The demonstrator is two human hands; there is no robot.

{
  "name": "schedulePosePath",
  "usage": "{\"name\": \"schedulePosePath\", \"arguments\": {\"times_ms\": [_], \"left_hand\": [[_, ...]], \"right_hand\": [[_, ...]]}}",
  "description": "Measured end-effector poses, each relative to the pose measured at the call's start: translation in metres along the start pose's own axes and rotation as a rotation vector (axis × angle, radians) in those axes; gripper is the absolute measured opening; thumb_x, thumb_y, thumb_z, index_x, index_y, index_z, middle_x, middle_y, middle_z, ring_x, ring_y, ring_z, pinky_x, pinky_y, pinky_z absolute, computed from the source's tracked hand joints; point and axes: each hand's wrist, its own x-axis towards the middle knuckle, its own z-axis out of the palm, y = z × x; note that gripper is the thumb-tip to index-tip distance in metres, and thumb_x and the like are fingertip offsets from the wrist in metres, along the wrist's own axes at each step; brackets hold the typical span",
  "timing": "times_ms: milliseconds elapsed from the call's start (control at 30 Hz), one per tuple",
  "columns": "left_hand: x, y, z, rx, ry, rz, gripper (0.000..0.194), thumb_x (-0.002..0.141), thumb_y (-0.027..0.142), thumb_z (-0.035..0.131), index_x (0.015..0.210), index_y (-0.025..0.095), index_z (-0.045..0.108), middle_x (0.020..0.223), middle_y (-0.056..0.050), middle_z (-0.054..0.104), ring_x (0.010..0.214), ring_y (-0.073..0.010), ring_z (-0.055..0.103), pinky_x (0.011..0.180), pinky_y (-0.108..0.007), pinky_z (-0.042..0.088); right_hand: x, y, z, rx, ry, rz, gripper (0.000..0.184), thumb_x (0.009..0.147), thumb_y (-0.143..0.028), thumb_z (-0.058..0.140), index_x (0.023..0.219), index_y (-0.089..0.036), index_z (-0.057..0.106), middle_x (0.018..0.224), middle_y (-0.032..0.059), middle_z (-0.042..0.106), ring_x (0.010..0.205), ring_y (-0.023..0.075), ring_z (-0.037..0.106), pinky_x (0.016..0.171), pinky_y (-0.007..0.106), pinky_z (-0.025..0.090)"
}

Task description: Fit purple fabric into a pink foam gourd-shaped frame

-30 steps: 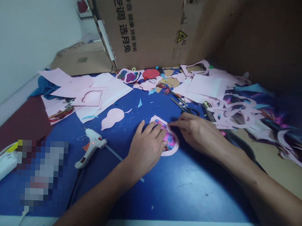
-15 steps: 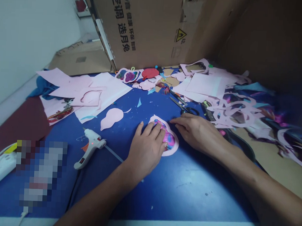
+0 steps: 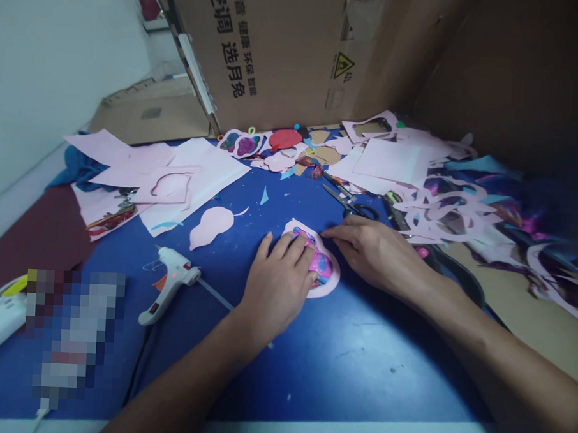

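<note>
Gourd cutout (image 3: 322,266), the one with a pink rim and a shiny pink-and-blue middle, lay near the centre of the blue table (image 3: 359,373), half hidden under the left hand (image 3: 277,285). Those fingers were slightly spread and draped flat over it, no pinch that I could see. The right hand (image 3: 371,252) sat at its right edge, index finger stuck out toward the rim and the rest curled under. Couldn't tell if the tip was touching or just beside it, or if anything was pinched.

What would've worried me: the glue gun (image 3: 168,284) lying off to the left had a red light showing, so it was probably hot. Its glue stick (image 3: 213,293) poked back toward the left forearm (image 3: 191,372), and one careless swing of that arm could've knocked the gun round, nozzle into the plain pink shape (image 3: 214,226) nearby. The scissors (image 3: 354,206) lay just past the right hand, easy to catch if it reached far. Also, pushing on the rim with one finger might've buckled it or slid the piece if the left hand pressed too lightly.

As for writing, the big carton (image 3: 295,63) at the far side read 空调 选月兔 and 静音 健康 环保 智能, cropped at the top, plus a yellow flame triangle (image 3: 344,66) marked A2L. The power strip (image 3: 80,332) on the left was pixelated, nothing readable.
</note>
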Motion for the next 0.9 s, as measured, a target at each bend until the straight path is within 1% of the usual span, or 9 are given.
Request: {"name": "schedulePosePath", "arguments": {"times_ms": [100, 167, 333, 500, 700, 800, 900], "left_hand": [[0.0002, 0.0002, -0.0003, -0.001, 0.001, -0.003, 0.044, 0.114, 0.033, 0.052, 0.155, 0.021, 0.064, 0.163, -0.011, 0.064, 0.153, -0.033, 0.054, 0.13, -0.063, 0.038], [0.0003, 0.0003, -0.0007, -0.009, -0.002, -0.003, 0.044, 0.114, 0.033, 0.052, 0.155, 0.021, 0.064, 0.163, -0.011, 0.064, 0.154, -0.0331, 0.054, 0.13, -0.063, 0.038], [0.0004, 0.0006, -0.0012, -0.019, -0.022, -0.013, 0.045, 0.115, 0.034, 0.05, 0.156, 0.021, 0.063, 0.165, -0.011, 0.063, 0.155, -0.0327, 0.053, 0.131, -0.063, 0.037], [0.0003, 0.0007, -0.0017, -0.014, -0.03, -0.012, 0.045, 0.115, 0.036, 0.049, 0.155, 0.02, 0.063, 0.165, -0.011, 0.062, 0.155, -0.0326, 0.053, 0.131, -0.063, 0.037], [0.0007, 0.0003, -0.0016, -0.012, -0.028, -0.007, 0.045, 0.115, 0.035, 0.051, 0.155, 0.019, 0.063, 0.165, -0.011, 0.063, 0.154, -0.033, 0.053, 0.131, -0.063, 0.038], [0.0007, 0.0005, -0.0012, -0.01, -0.026, -0.006, 0.046, 0.115, 0.035, 0.051, 0.156, 0.019, 0.063, 0.165, -0.011, 0.063, 0.154, -0.0331, 0.053, 0.131, -0.063, 0.038], [0.0007, 0.0009, -0.0016, 0.0, -0.031, -0.008, 0.045, 0.115, 0.036, 0.051, 0.155, 0.021, 0.063, 0.165, -0.011, 0.063, 0.154, -0.0328, 0.054, 0.131, -0.061, 0.039]], "right_hand": [[-0.0013, 0.0007, -0.002, -0.033, -0.017, -0.004, 0.04, 0.105, -0.013, 0.051, 0.119, -0.026, 0.087, 0.111, 0.0076, 0.083, 0.095, 0.0241, 0.078, 0.081, 0.032, 0.057], [-0.0022, 0.0012, -0.0035, -0.051, -0.029, 0.02, 0.039, 0.103, -0.012, 0.052, 0.114, -0.025, 0.087, 0.114, 0.0073, 0.084, 0.096, 0.0248, 0.079, 0.082, 0.033, 0.058], [-0.0026, -0.0011, -0.0058, -0.032, -0.058, 0.08, 0.036, 0.099, -0.011, 0.053, 0.107, -0.024, 0.086, 0.114, 0.0066, 0.085, 0.1, 0.0256, 0.08, 0.086, 0.033, 0.058], [-0.0013, -0.0049, -0.0074, 0.037, -0.109, 0.095, 0.036, 0.098, -0.012, 0.054, 0.106, -0.027, 0.086, 0.115, 0.0043, 0.085, 0.101, 0.0253, 0.08, 0.087, 0.034, 0.057], [-0.0009, -0.0038, -0.0075, 0.115, -0.126, 0.066, 0.035, 0.099, -0.012, 0.055, 0.104, -0.028, 0.087, 0.112, 0.003, 0.085, 0.097, 0.0233, 0.079, 0.09, 0.034, 0.056], [0.0, -0.0023, -0.0067, 0.162, -0.129, 0.074, 0.036, 0.098, -0.012, 0.055, 0.105, -0.027, 0.087, 0.114, 0.0027, 0.085, 0.099, 0.0236, 0.079, 0.091, 0.034, 0.055], [0.0017, -0.0009, -0.0071, 0.188, -0.118, 0.106, 0.034, 0.096, -0.012, 0.057, 0.106, -0.025, 0.087, 0.115, 0.0043, 0.085, 0.103, 0.0256, 0.079, 0.093, 0.035, 0.056]]}}
